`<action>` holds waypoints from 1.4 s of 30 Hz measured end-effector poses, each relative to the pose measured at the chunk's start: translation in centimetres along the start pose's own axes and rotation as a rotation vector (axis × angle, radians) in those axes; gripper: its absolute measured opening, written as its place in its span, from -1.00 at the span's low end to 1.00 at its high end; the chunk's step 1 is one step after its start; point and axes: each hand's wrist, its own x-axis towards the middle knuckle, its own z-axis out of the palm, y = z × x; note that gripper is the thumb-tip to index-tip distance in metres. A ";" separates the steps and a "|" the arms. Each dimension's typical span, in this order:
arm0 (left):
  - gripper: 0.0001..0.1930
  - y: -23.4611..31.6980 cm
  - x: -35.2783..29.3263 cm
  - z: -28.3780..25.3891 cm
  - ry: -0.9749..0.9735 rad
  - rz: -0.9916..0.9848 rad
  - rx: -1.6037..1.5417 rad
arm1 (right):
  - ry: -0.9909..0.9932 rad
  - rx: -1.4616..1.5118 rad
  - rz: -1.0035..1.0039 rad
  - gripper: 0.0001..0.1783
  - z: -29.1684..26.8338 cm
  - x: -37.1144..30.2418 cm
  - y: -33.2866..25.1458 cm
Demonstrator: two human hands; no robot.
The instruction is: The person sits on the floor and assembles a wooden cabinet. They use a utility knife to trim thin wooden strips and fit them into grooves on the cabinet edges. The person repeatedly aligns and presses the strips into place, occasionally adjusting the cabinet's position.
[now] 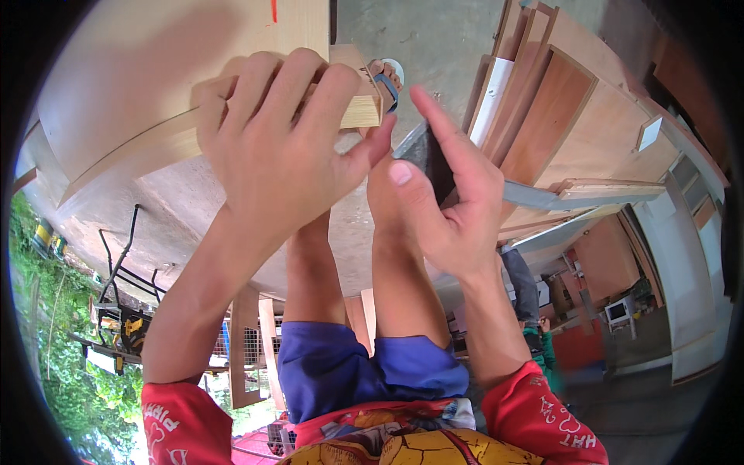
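My left hand point(279, 147) lies over the edge of a pale wooden panel point(139, 93), its fingers bent round a short wooden strip point(363, 113) at the corner. The left thumb points right, just below the strip's end. In my right hand point(465, 205) is a dark grey flat piece point(431, 159) with a lighter edge, pinched between thumb and fingers. Its exact kind is unclear, and the palm hides part of it. The right index finger stretches forward beside it. A small gap separates this piece from the wooden strip.
A foot in a blue-strapped sandal point(385, 81) stands beyond the strip. Boards and panels point(550, 116) lean at the right. Another person in grey trousers point(519, 283) is behind them. Black metal tubing point(120, 263) stands at the left, near greenery.
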 end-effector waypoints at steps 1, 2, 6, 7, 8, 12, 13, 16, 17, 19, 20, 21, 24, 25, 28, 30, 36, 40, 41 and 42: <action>-0.73 0.0 0.0 0.8 0.066 0.002 0.051 | -0.018 0.005 0.000 -0.27 -0.1 0.0 -0.3; -0.75 0.0 -0.1 1.5 0.116 0.012 0.064 | -0.040 0.010 0.020 -0.27 -0.2 0.0 -0.6; -0.76 -0.1 0.0 2.3 0.231 0.062 0.100 | -0.082 0.037 0.090 -0.26 -0.5 -0.2 -1.5; -0.77 -0.2 0.1 2.3 0.242 0.078 0.104 | -0.053 0.051 0.059 -0.26 -0.1 -0.3 -1.3; -0.78 -0.2 0.2 2.4 0.260 0.092 0.100 | -0.024 0.065 0.028 -0.26 0.2 -0.4 -1.1; -0.80 -0.1 0.2 2.8 0.289 0.109 0.114 | 0.026 0.072 -0.049 -0.25 0.4 -0.5 -0.6; -0.81 0.0 0.1 2.7 0.288 0.097 0.130 | 0.007 0.068 -0.036 -0.25 0.1 -0.5 -0.8; -0.81 0.1 0.0 2.4 0.260 0.089 0.158 | 0.005 0.055 -0.037 -0.26 0.1 -0.4 -1.0; -0.80 0.2 -0.1 2.3 0.242 0.084 0.166 | 0.015 0.051 -0.043 -0.27 0.2 -0.5 -1.1; -0.80 0.3 -0.2 2.2 0.208 0.070 0.180 | 0.026 0.016 -0.039 -0.29 0.5 -0.4 -1.4; -0.80 0.2 -0.2 2.2 0.206 0.076 0.182 | 0.030 -0.004 -0.037 -0.30 0.5 -0.4 -1.5; -0.79 0.0 -0.2 2.2 0.205 0.082 0.185 | 0.037 0.007 -0.032 -0.31 0.6 -0.5 -1.5; -0.79 -0.1 -0.6 2.2 0.210 0.081 0.208 | 0.037 0.023 -0.025 -0.33 0.7 -0.4 -1.4; -0.79 -0.1 -0.7 2.1 0.211 0.078 0.219 | 0.026 0.024 -0.021 -0.33 0.7 -0.4 -1.4; -0.82 0.2 -0.6 1.7 0.183 0.057 0.220 | -0.012 0.028 -0.013 -0.35 0.7 -0.1 -0.9; -0.82 0.2 -0.8 1.9 0.189 0.054 0.213 | -0.032 0.015 -0.010 -0.37 0.6 0.0 -0.7; -0.81 -0.2 -1.3 2.7 0.238 0.022 0.226 | 0.064 0.008 -0.073 -0.43 1.5 0.4 -0.5; -0.81 0.3 -1.0 2.3 0.216 0.010 0.252 | 0.086 0.023 -0.080 -0.43 1.8 0.3 -0.4; -0.81 0.4 -0.9 2.4 0.224 0.009 0.251 | 0.072 0.030 -0.060 -0.42 1.7 0.3 -0.5; -0.81 0.6 -0.8 2.4 0.232 0.008 0.250 | 0.059 0.036 -0.041 -0.42 1.6 0.3 -0.6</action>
